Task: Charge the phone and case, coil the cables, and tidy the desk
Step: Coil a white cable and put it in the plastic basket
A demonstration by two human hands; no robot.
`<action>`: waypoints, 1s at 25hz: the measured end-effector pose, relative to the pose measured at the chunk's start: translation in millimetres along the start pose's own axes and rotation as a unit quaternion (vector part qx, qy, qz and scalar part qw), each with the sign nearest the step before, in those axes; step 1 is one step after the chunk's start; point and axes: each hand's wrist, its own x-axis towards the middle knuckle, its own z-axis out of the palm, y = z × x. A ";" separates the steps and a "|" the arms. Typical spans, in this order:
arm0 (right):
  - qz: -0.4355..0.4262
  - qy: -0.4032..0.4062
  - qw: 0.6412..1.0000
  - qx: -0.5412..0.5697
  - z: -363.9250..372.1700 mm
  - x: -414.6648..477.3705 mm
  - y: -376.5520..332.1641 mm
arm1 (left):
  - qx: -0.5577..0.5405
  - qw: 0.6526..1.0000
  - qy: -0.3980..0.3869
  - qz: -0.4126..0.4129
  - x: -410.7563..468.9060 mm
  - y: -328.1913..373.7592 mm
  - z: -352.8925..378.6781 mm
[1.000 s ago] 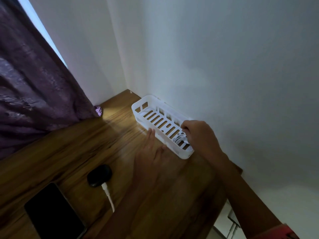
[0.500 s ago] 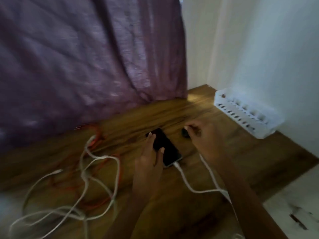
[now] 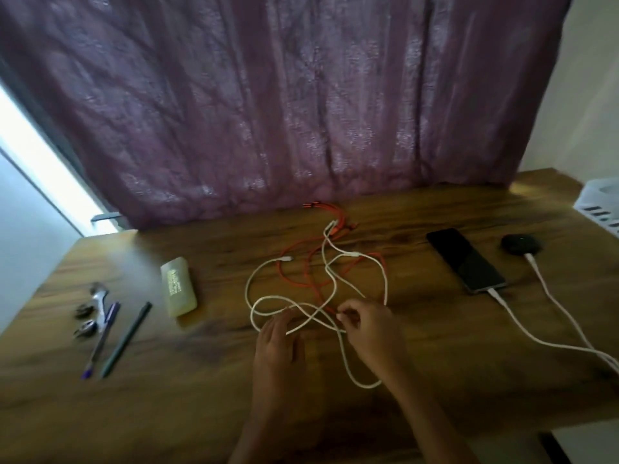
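Grained wooden desk with a slight sheen, glossy black phone, smooth white cables, crinkled purple cloth curtain.

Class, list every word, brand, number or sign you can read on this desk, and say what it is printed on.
No text here is legible.
The power bank: a printed label on its top face, too blurred to read.
The phone: screen dark, no writing seen.
The charging case: only a small green light, no writing.
The purple pen and dark pen: no readable markings.

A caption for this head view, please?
Right hand pinches tangled white cable; left hand touches it; phone plugged in.
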 end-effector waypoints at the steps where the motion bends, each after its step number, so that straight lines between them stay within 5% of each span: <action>1: -0.002 -0.009 1.000 -0.023 7.3 -3.6 -4.8 | 0.004 1.000 0.003 0.000 -2.4 -6.2 -5.0; 11: 0.086 -0.066 0.984 -0.141 35.4 -7.6 -4.3 | -0.036 0.999 0.005 -0.011 -2.9 -8.5 -6.5; 16: 0.118 -0.022 0.991 0.053 11.4 2.2 -14.3 | 0.018 0.997 -0.008 0.080 23.9 1.5 -2.9; 20: 0.047 -0.002 0.971 0.235 -29.1 15.5 -42.1 | 0.089 0.984 -0.013 0.152 56.6 21.7 -5.9; 25: -0.028 0.098 0.956 0.275 -74.5 33.8 -67.0 | -0.035 0.996 -0.014 0.075 98.7 35.2 -15.7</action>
